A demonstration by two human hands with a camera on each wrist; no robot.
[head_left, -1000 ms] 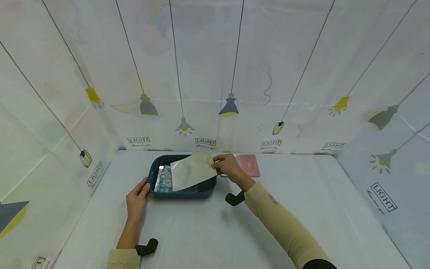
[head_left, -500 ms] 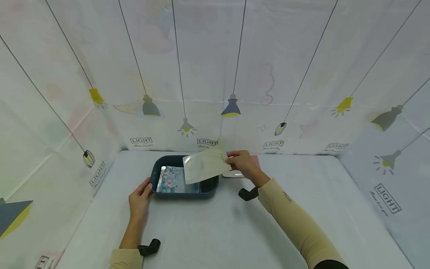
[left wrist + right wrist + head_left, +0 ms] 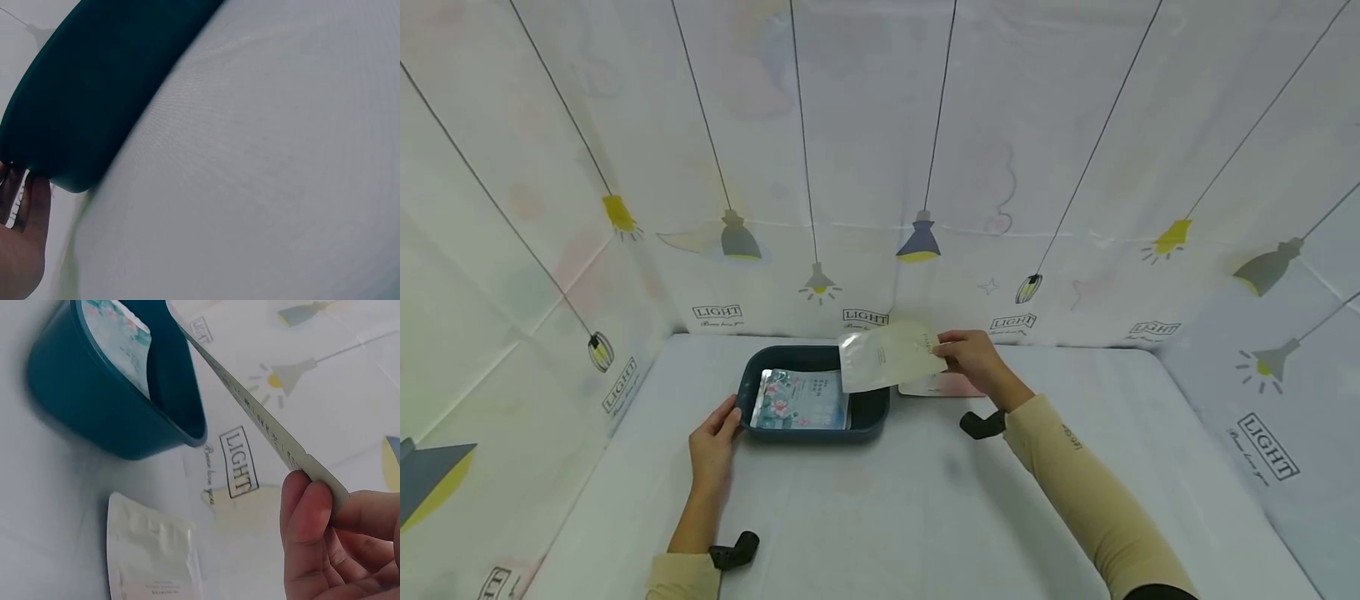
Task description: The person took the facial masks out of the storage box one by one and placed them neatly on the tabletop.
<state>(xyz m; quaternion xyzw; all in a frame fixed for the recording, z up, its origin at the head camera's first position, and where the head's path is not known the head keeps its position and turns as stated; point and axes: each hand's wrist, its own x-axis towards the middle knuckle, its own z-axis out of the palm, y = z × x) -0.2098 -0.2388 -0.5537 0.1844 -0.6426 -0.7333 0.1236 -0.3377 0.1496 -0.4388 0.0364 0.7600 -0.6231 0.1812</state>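
A: Cream sachet [image 3: 886, 360]. Where, and which way does it lie?
B: Up off the counter [image 3: 850, 517], its left end over the right part of the blue basin [image 3: 870, 410]. Long axis roughly left to right, right end a touch higher. Small dark lettering near the right end.
A: Right hand [image 3: 976, 360]?
B: Closed in a pinch on the sachet's right end, thumb against fingers. From the right wrist view the sachet is nearly edge-on, slanting away from the fingertips, far end toward the basin.
A: Left hand [image 3: 711, 446]?
B: Fingers fairly straight, thumb spread from them, tips touching the basin's left end. No curl round it that I can see.
A: Basin's contents?
B: A floral packet [image 3: 801, 402], lying crosswise like the basin's own long axis, mostly left and middle. Flowers at its left end, print at its right.
A: Anything outside?
B: A pink packet [image 3: 947, 386] flat on the counter, just right of the basin, partly covered from above by sachet and right hand. Behind, a pale backdrop [image 3: 865, 158] printed with hanging lamps.
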